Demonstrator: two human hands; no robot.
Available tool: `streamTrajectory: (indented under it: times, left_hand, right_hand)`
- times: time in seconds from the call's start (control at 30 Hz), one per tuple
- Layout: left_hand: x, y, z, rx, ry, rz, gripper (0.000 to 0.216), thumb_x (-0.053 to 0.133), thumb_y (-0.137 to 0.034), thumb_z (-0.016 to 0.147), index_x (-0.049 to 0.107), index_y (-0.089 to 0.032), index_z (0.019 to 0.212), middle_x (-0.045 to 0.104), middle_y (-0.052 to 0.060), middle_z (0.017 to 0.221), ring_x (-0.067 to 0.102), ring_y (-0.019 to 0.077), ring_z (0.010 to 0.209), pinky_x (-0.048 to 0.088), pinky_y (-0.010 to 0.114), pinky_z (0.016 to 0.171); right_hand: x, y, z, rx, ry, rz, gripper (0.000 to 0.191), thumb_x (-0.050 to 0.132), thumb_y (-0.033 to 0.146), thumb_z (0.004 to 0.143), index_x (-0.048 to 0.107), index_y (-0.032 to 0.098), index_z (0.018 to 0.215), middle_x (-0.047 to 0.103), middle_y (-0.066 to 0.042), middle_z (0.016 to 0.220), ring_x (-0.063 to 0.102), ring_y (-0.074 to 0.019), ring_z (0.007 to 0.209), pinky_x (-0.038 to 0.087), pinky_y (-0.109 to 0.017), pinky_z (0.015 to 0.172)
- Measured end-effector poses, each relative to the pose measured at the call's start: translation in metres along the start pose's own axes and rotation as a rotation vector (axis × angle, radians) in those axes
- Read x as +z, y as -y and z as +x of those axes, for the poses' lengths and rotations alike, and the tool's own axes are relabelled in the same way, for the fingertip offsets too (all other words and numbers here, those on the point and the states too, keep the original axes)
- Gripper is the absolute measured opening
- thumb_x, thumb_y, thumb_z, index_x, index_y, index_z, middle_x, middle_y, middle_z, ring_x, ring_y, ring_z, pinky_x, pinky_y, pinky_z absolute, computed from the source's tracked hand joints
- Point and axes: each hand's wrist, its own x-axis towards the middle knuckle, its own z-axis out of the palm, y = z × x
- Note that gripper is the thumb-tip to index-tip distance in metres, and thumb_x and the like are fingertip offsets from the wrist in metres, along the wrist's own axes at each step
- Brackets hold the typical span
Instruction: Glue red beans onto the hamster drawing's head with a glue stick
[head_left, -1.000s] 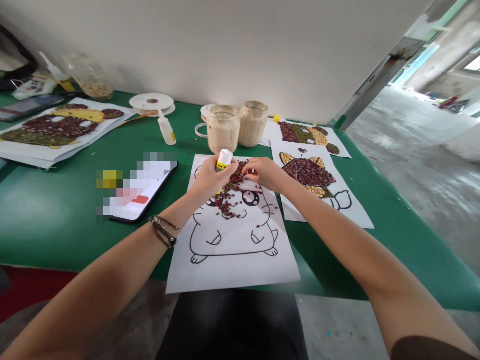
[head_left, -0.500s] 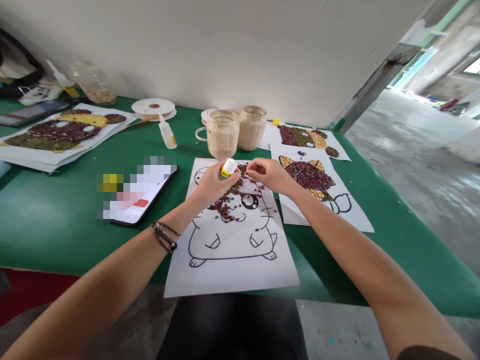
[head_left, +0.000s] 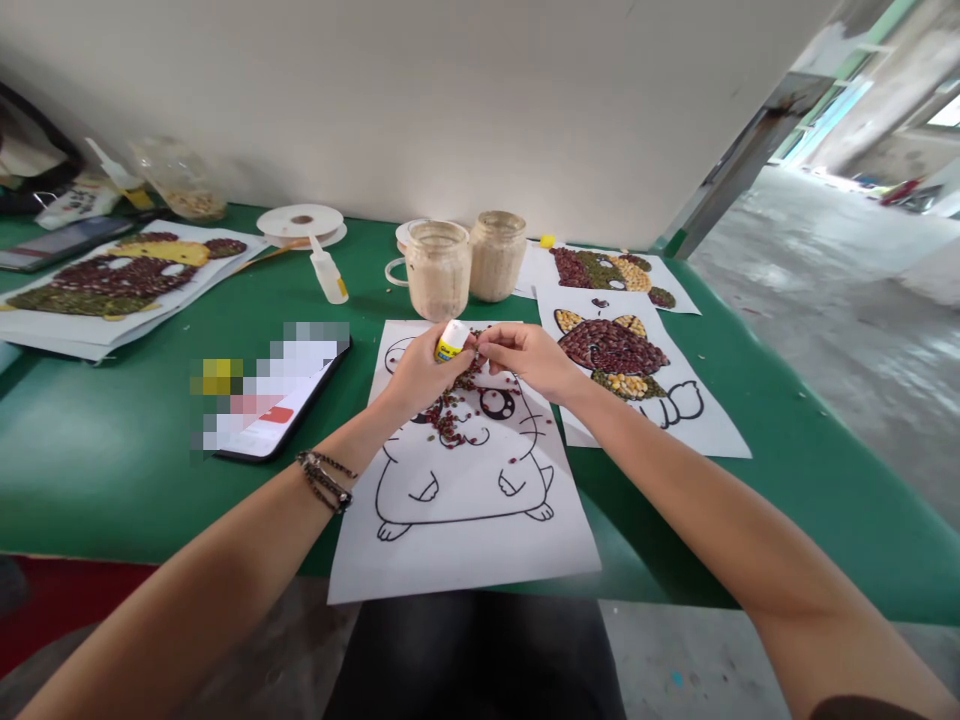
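My left hand (head_left: 426, 372) is closed around a glue stick (head_left: 451, 341) with a white end and a yellow label, over the upper part of a sheet of paper (head_left: 465, 555). My right hand (head_left: 529, 358) is pinched, its fingertips close to those of the left; anything between them is too small to make out. Printed on the sheet is an outlined hamster (head_left: 457, 495). Loose red and green beans (head_left: 450, 425) lie scattered across its face, partly hidden under both hands.
Two glass jars (head_left: 439, 275) stand behind the sheet. A phone (head_left: 281, 400) and a nozzle glue bottle (head_left: 328, 272) lie and stand to the left. Bean-covered pictures are at right (head_left: 615, 350) and far left (head_left: 127, 270). A ribbon spool (head_left: 300, 222) sits near the wall.
My right hand has moved left, bringing its pinched fingers up to my left hand. The left hand still holds the glue stick. The view has shifted slightly.
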Motion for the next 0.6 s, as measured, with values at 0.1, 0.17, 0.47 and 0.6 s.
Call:
streamTrajectory:
  times: [0.1, 0.17, 0.47, 0.6]
  left_hand:
    - [0.0010, -0.0003, -0.0002, 0.039, -0.018, 0.036, 0.012, 0.053, -0.022, 0.068, 0.051, -0.016, 0.078, 0.049, -0.005, 0.058, 0.043, 0.0066, 0.048, 0.036, 0.020, 0.045]
    - [0.0016, -0.0002, -0.0005, 0.081, -0.040, 0.080, 0.014, 0.056, -0.023, 0.066, 0.051, -0.016, 0.077, 0.053, -0.003, 0.065, 0.048, 0.0084, 0.056, 0.039, 0.021, 0.052]
    - [0.0016, 0.0028, -0.0009, 0.207, -0.096, 0.262, 0.008, 0.053, -0.023, 0.071, 0.050, -0.016, 0.075, 0.055, -0.002, 0.069, 0.049, 0.0109, 0.063, 0.039, 0.022, 0.057]
    - [0.0017, 0.0028, -0.0008, 0.225, -0.105, 0.273, 0.008, 0.050, -0.022, 0.072, 0.052, -0.016, 0.076, 0.055, -0.001, 0.069, 0.049, 0.0114, 0.064, 0.039, 0.023, 0.057]
  right_hand:
    - [0.0005, -0.0050, 0.0014, 0.066, -0.023, 0.157, 0.007, 0.056, 0.021, 0.070, 0.055, 0.015, 0.066, 0.053, 0.003, 0.063, 0.048, -0.0045, 0.055, 0.041, -0.022, 0.059]
    - [0.0021, -0.0062, 0.0011, 0.114, -0.029, 0.255, 0.008, 0.057, 0.022, 0.069, 0.055, 0.015, 0.066, 0.054, 0.003, 0.062, 0.050, -0.0046, 0.056, 0.043, -0.022, 0.060]
    - [0.0082, -0.0012, -0.0017, 0.289, -0.067, 0.386, 0.010, 0.059, 0.024, 0.069, 0.057, 0.017, 0.062, 0.055, 0.002, 0.064, 0.051, -0.0053, 0.059, 0.046, -0.024, 0.066]
    - [0.0084, -0.0014, -0.0015, 0.292, -0.094, 0.348, 0.012, 0.058, 0.025, 0.070, 0.056, 0.017, 0.062, 0.055, 0.001, 0.065, 0.050, -0.0059, 0.059, 0.044, -0.023, 0.061]
